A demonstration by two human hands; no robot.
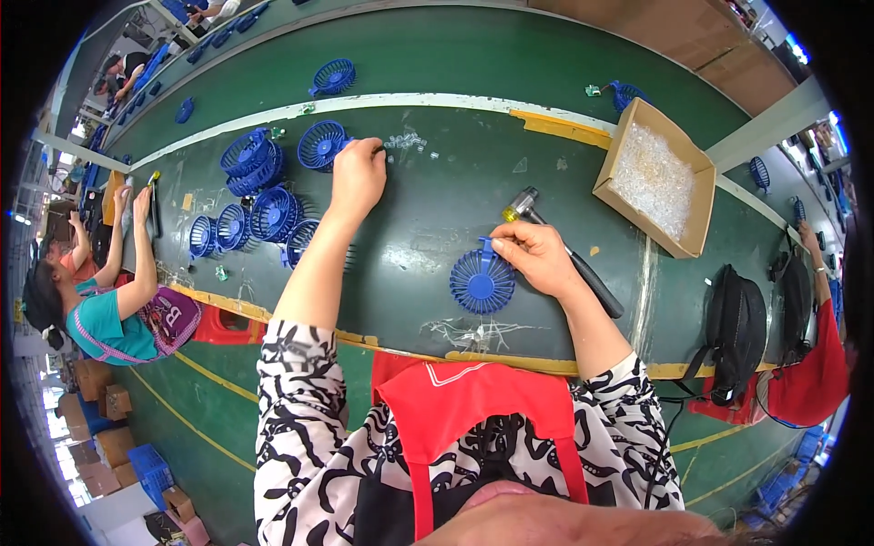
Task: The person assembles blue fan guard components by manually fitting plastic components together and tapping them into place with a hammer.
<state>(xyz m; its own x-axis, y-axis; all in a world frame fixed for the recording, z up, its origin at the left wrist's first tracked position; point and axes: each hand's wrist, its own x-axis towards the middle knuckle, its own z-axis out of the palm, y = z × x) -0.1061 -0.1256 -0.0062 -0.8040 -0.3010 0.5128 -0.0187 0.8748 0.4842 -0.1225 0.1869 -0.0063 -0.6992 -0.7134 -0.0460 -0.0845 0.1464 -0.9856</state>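
My right hand [537,257] is closed, thumb and fingers pinching the short tab of a round blue fan grille [482,282] that lies on the green bench. Beside that hand lies a hammer [594,280] with a black handle and a yellow collar. Farther out, my left hand [359,180] has its fingers drawn together close to several small clear plastic pieces [408,143]; what they hold is hidden. Just left of it sits a blue fan housing [320,145], partly covered by the hand. More blue fan housings [275,215] stand grouped to the left.
At the right stands a cardboard box [652,178] full of small clear pieces. Beyond the white strip, a blue fan housing [333,77] rests on a green belt. A black backpack [734,332] lies at the bench's right. Co-workers sit on both sides; one wears a teal shirt [114,323].
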